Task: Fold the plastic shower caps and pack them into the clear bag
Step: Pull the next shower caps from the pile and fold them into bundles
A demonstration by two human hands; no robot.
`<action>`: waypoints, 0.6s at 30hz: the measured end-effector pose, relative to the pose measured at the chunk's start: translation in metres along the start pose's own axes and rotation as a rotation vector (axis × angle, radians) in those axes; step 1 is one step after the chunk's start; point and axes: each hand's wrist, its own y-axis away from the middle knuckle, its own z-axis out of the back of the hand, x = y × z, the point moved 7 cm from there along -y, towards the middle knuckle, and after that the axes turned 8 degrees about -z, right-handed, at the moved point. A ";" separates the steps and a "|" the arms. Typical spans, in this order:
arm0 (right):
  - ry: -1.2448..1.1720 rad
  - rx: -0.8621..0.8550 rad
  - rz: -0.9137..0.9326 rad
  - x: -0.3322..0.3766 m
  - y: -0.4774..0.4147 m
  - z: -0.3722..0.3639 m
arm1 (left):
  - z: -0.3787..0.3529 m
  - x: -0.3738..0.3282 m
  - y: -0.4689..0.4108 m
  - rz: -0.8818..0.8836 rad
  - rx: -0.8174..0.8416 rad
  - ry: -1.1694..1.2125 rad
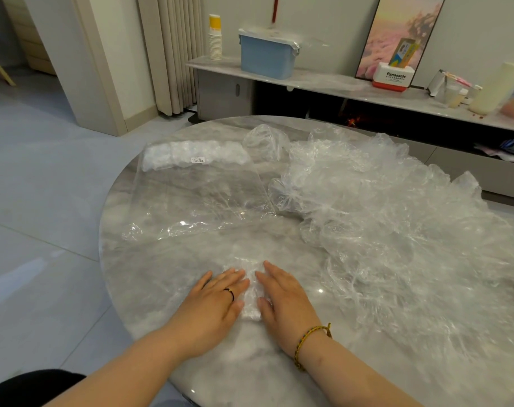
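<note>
A folded clear shower cap (252,292) lies as a narrow strip on the round marble table (150,277), near its front edge. My left hand (217,298) lies flat on the strip's left side with straight fingers. Along its right side my right hand (282,298) presses flat in the same way. The clear bag (202,195) lies flat beyond my hands at the table's middle left; a row of folded caps (191,155) fills its far end, under a small white label. A big heap of loose crumpled shower caps (396,218) covers the table's right half.
Behind the table runs a low marble cabinet (323,82) with a blue lidded box (266,55), stacked paper cups (215,39), a red and white box (392,77) and a framed picture (396,36). Tiled floor (38,186) lies to the left.
</note>
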 end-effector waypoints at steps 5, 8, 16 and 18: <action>-0.077 -0.130 -0.256 -0.021 -0.001 0.024 | 0.033 0.014 0.007 0.209 -0.387 0.209; 0.069 0.010 -0.308 -0.020 -0.003 0.020 | 0.024 0.022 0.009 0.384 -0.218 0.086; -0.099 0.016 -0.290 -0.009 0.002 0.019 | 0.017 0.014 0.001 0.394 -0.155 0.301; -0.208 -0.002 -0.299 -0.011 -0.001 0.017 | 0.019 0.014 0.003 0.392 -0.268 0.555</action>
